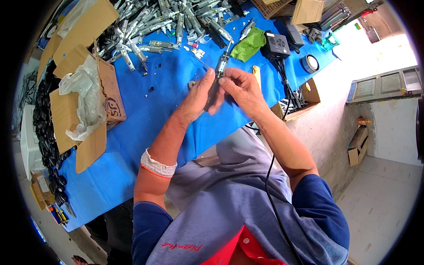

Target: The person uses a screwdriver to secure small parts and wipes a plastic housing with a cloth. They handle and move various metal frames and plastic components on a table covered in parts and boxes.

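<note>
My table (176,88), covered in blue cloth, carries a heap of metal parts (163,22), an open carton (84,101), green rag (248,45), black box (275,45) and tape roll (310,63).

Bright daylight, fisheye view
The floor (375,53) at upper right is being overexposed by glare; edges are being bent and darkened toward the rim

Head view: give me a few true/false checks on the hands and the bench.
1. Both hands hold one slim metal part. True: left hand and right hand meet on it.
2. The table cover is red. False: it is blue.
3. A green cloth lies beside a black box. True.
4. The open cardboard box sits to the person's right. False: it is on the left, with a plastic bag in it.
5. The pile of metal parts lies beyond the hands. True.
</note>
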`<action>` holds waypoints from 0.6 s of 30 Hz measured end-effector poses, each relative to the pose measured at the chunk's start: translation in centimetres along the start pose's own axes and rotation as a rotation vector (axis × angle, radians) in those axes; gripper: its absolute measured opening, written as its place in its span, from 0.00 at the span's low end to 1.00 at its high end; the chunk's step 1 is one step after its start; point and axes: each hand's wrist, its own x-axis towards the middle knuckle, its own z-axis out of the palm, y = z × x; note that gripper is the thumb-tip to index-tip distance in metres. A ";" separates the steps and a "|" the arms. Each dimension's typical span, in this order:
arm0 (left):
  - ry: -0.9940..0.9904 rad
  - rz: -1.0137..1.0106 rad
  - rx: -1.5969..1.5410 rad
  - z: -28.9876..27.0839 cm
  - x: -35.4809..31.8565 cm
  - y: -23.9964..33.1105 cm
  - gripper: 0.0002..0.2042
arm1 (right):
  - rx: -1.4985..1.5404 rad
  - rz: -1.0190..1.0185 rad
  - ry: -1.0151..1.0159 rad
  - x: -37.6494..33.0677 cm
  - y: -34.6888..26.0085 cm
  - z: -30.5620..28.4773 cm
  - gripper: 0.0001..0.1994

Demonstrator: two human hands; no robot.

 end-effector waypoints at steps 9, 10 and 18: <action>-0.007 0.005 0.017 -0.1 0.1 0.0 0.28 | 0.060 -0.016 0.032 -0.1 0.0 0.5 0.07; -0.011 0.003 0.009 -0.2 0.0 -0.1 0.27 | 0.077 -0.011 0.027 -0.1 -0.1 0.5 0.07; -0.011 -0.002 0.046 -0.1 -0.2 0.2 0.31 | 0.009 -0.028 0.084 -0.1 0.0 0.9 0.06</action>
